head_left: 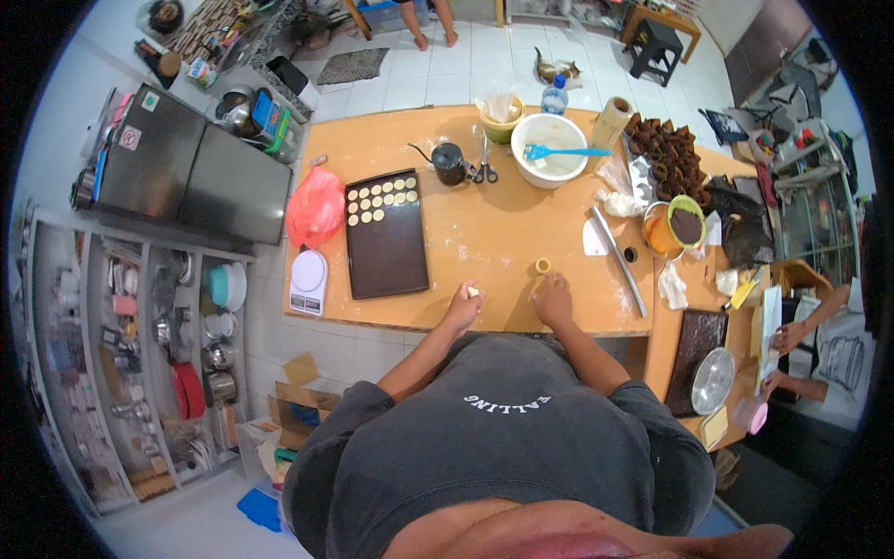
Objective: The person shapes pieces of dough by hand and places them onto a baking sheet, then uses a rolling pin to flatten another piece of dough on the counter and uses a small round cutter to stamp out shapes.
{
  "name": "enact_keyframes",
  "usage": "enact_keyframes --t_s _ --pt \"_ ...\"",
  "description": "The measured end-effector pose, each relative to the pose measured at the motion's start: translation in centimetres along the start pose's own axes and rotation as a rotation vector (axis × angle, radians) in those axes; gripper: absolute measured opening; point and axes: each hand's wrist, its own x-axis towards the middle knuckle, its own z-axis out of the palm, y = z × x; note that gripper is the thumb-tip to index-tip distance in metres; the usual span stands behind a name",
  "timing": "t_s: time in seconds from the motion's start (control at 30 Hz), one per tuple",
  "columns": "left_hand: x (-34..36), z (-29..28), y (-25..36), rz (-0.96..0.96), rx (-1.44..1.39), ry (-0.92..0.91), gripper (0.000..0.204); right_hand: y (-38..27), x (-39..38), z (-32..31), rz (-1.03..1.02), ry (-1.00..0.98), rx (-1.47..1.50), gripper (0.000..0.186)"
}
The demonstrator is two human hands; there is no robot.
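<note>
My left hand (464,302) is closed on a small pale piece of dough (474,293), just above the wooden table's (470,242) near edge. My right hand (551,298) rests on the tabletop with its fingers slightly bent and apart, beside a small pale ring (543,264), perhaps a cutter; anything under the fingertips is too small to make out. A dark baking tray (387,261) at left carries several pale dough discs (378,200) on its far part. A white scraper (595,240) and a long metal rod (623,268) lie right of my hands.
A scale (308,279), red bag (315,207), black pot (449,164), scissors (486,170) and white bowl (563,168) surround the work area. Dark cup-shaped pieces (666,149) are piled right. A co-worker's hands (784,340) are at the right table; another person's legs (424,28) show beyond.
</note>
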Motion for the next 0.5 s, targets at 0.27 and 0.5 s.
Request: enact_keyframes --t_s 0.27,0.5 --pt "0.1 -6.7 2.3 -0.135 -0.074 -0.120 0.034 -5.0 -0.2 3.3 0.119 0.155 0.132 0.073" --pt "0.7 -7.9 7.2 0.261 0.401 -0.037 0.037 -13.6 1.6 4.5 0.425 -0.315 1.265 0.071"
